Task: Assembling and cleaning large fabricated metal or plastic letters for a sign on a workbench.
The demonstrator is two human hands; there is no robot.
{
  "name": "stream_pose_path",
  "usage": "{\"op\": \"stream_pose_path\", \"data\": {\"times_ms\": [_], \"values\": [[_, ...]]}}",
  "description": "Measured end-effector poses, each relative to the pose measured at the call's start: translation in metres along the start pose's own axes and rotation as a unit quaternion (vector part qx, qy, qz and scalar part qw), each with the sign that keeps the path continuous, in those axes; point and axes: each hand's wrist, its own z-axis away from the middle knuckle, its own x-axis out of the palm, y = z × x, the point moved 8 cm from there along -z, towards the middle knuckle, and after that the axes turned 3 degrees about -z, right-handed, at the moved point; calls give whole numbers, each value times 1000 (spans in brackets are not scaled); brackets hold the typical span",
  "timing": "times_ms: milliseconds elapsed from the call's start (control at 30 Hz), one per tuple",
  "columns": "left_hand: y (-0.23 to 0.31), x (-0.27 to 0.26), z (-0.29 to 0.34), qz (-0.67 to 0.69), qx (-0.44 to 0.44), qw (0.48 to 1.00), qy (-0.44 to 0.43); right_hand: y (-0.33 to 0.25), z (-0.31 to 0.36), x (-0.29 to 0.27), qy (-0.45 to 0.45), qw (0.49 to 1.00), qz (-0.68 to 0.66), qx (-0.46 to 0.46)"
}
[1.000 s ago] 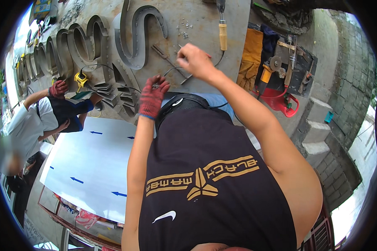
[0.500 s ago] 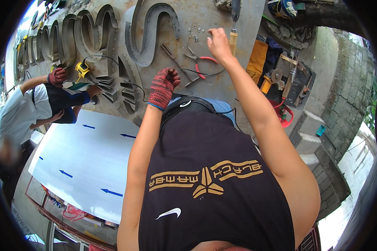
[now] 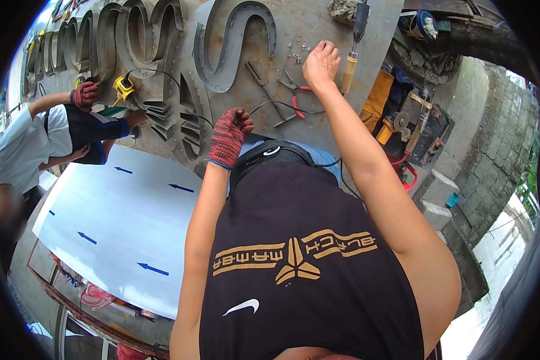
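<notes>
My left hand (image 3: pixel 228 138), in a red and black knitted glove, has its fingers closed. A black cable (image 3: pixel 287 107) comes out beside its fingertips and runs right, under my right forearm; whether the fingers grip it is hidden. Farther out on the metal table (image 3: pixel 240 105), my bare right hand (image 3: pixel 321 65) has its fingers curled together, and anything between them is too small to see. To its right lies a soldering iron (image 3: pixel 350 71) with a wooden handle. Red-handled pliers (image 3: pixel 296 103) and a T-shaped metal rod (image 3: pixel 269 90) lie between my hands. Small grey bits (image 3: pixel 296 58) are scattered left of my right hand.
A curved metal channel strip (image 3: pixel 207 57) and several bent metal shapes (image 3: pixel 105 51) stand on the table. A yellow tool (image 3: pixel 123 89) is at left, near a co-worker's gloved hand (image 3: pixel 85 96). A white sheet (image 3: pixel 120 234) spreads at lower left; an angle grinder (image 3: pixel 395 125) sits at right.
My right hand has gone from loosely spread fingers to curled ones. My left hand has shifted left and nearer to me across the table. The view has moved slightly.
</notes>
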Motion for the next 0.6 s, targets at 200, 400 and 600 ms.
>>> {"op": "stream_pose_path", "data": {"times_ms": [200, 400, 600], "values": [[5, -11, -2, -3, -11, 1000, 1, -5, 10, -12, 111, 988, -68, -84], [10, -6, -5, -1, -12, 1000, -8, -3, 4, -4, 62, 987, -94, -111], [11, -3, -1, 0, -2, 1000, -21, -20, 14, 2, 22, 956, -178, -230]]}}
